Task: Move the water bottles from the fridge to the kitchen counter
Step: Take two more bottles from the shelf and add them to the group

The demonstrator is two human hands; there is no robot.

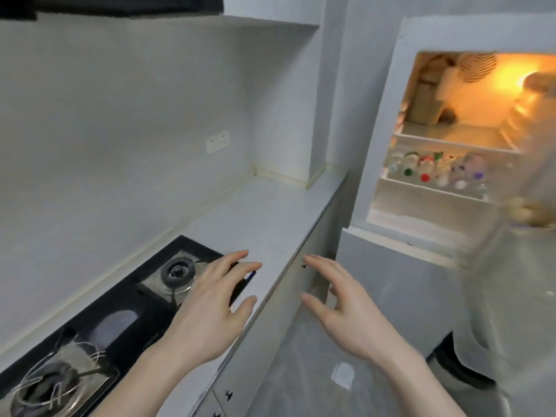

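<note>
The white fridge (391, 85) stands open at the right, lit orange inside. Several water bottles (433, 171) with green, red, white and purple caps lie on its middle shelf, caps toward me. The pale kitchen counter (270, 212) runs from the stove to the fridge. My left hand (210, 308) hovers over the counter's front edge by the stove, fingers spread and holding nothing. My right hand (343, 311) is held out beyond the counter's edge, fingers straight, also holding nothing. Both hands are well short of the fridge.
A black two-burner gas stove (99, 320) is set into the counter at the lower left. Cabinet fronts (304, 284) drop below the counter edge. The fridge door (517, 296) swings out at the right, blurred. A wall socket (217, 142) sits above the counter.
</note>
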